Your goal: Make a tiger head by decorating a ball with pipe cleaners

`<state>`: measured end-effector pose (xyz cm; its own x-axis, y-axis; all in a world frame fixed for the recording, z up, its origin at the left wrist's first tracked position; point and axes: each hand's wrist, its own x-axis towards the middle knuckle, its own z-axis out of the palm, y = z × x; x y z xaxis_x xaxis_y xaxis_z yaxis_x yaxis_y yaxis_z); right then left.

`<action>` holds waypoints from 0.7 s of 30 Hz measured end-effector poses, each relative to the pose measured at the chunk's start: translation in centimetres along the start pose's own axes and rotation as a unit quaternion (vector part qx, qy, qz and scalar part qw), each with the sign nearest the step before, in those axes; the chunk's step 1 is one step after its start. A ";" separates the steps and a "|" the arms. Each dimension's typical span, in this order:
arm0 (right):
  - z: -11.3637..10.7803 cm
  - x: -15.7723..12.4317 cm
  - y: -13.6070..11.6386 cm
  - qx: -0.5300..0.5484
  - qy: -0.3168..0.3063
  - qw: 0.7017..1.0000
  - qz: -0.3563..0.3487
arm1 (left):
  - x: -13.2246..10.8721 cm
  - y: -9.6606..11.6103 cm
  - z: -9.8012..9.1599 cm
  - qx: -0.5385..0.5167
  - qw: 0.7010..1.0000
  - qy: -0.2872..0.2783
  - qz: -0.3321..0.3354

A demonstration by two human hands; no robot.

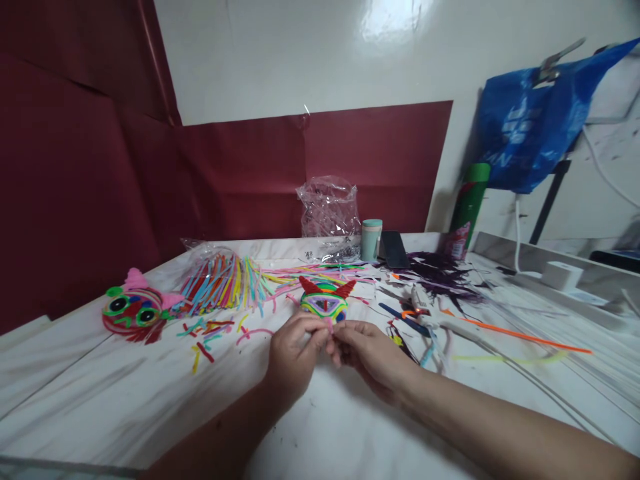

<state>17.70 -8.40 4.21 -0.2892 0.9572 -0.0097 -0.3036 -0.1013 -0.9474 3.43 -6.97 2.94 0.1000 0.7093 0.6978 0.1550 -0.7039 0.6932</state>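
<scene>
My left hand (pixel 299 350) and my right hand (pixel 367 353) meet at the middle of the table, fingertips pinched together. Between them is a small pink piece (pixel 329 323), which looks like a bit of pipe cleaner. Just behind the fingers lies a colourful pipe-cleaner mask (pixel 324 304) with red horns and green, purple and yellow bands; my hands hide its lower part. Cut pipe-cleaner bits (pixel 206 328) are scattered to the left of my left hand.
A finished-looking pipe-cleaner face (pixel 134 308) lies at far left, beside a bundle of coloured pipe cleaners (pixel 220 283). On the right are a hot glue gun (pixel 421 303), scissors (pixel 405 318) and purple strands (pixel 440 272). A mint jar (pixel 371 240), a phone (pixel 394 249) and a clear plastic bag (pixel 329 213) stand behind.
</scene>
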 end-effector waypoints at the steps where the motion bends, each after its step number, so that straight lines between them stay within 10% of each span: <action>1: 0.1 -0.1 0.0 0.018 -0.009 1.000 0.007 | -0.2 0.1 -0.1 0.031 0.999 -0.011 0.043; 10: -0.5 -0.3 -0.4 0.022 -0.006 1.000 0.004 | -0.4 -0.1 -0.2 0.096 0.984 -0.068 0.134; 21: -1.1 0.0 -0.9 -0.253 0.051 0.955 -0.146 | 0.6 0.6 0.4 -0.150 0.962 -0.083 -0.214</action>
<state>18.99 -8.03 4.71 -0.1626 0.9486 0.2716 0.1279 0.2932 -0.9475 4.00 -6.92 3.74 0.2500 0.9152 0.3161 -0.0712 -0.3082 0.9486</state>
